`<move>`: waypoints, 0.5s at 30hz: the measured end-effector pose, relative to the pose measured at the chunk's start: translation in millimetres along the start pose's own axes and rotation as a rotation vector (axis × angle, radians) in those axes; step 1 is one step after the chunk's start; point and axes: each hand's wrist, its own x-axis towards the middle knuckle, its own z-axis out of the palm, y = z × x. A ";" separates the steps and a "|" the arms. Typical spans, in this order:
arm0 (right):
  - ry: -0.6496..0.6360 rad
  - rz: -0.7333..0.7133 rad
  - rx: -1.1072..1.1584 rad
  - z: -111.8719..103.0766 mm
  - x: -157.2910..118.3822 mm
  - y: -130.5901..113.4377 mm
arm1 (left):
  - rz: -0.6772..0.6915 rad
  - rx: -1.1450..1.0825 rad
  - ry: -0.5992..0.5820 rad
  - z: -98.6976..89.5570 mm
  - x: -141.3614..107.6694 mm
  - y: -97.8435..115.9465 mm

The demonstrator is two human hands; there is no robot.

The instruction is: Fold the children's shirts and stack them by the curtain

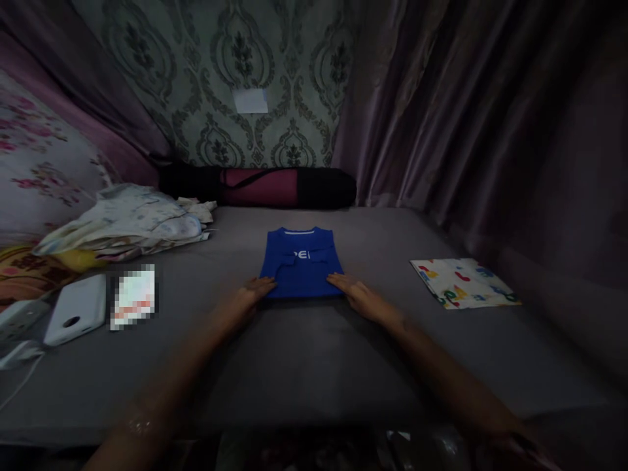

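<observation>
Resting at the near corners of a folded blue shirt (301, 280), a person's two hands are reaching in, set apart from each other: the left hand (251, 292) is touching the shirt's left edge, the right hand (362, 296) its right. Fingers are stretching over the cloth; whether thumbs are gripping beneath cannot be told. The shirt is lying flat in the middle of a grey sheet (299, 366), its neckline facing away, white letters showing on the front. A pale cloth with bright shapes (465, 282) is lying well apart to the right. The shirt is probably light, soft and limp, its folds likely slipping loose under a one-layer lift. Both sides are offering the best hold, with every layer needing support from beneath.
</observation>
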 end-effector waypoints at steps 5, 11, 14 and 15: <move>-0.112 0.014 0.021 -16.6 -41.2 -40.1 | -0.048 -0.096 -0.117 -17.3 -45.3 30.6; -0.205 0.147 0.200 -27.5 -58.4 -47.1 | -0.247 -0.294 -0.126 -35.9 -62.5 47.0; -0.105 0.286 0.399 -26.7 -33.7 -30.2 | -0.408 -0.468 0.000 -37.5 -33.1 41.8; -0.048 0.345 0.477 -25.1 -22.8 -23.9 | -0.449 -0.535 0.067 -37.0 -21.0 38.9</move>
